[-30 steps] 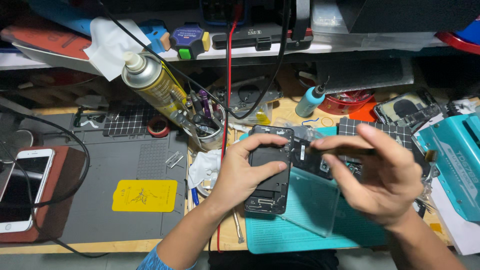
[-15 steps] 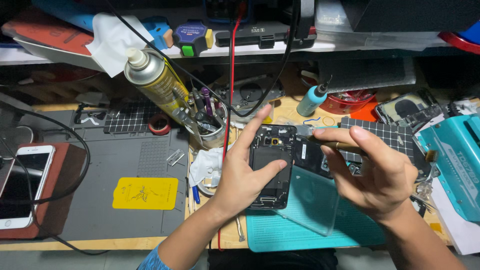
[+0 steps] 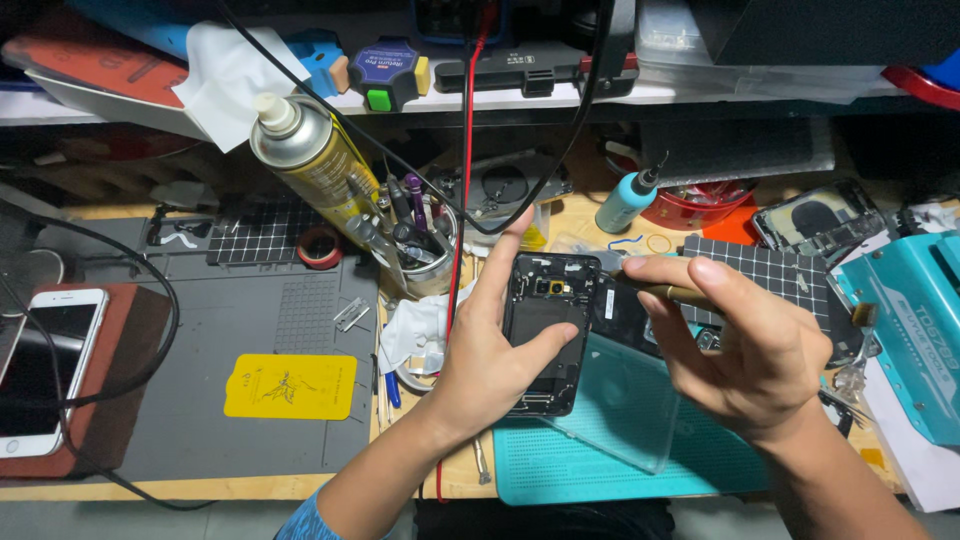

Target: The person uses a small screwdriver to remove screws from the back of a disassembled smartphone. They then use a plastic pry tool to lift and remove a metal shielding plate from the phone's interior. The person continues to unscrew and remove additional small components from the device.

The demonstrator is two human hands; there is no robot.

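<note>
Above the teal mat (image 3: pixel 530 465), the left hand (image 3: pixel 485 365) clamps an opened black phone (image 3: pixel 548 330) upright, steadying its exposed back. Just right of it, the right hand (image 3: pixel 755 350) pinches what seems a slim tool (image 3: pixel 672 293), tip toward the phone's top edge.

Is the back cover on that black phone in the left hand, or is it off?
Off. The black phone in the left hand shows bare internals and the camera module; the right hand holds a thin tool at its top edge.
</note>
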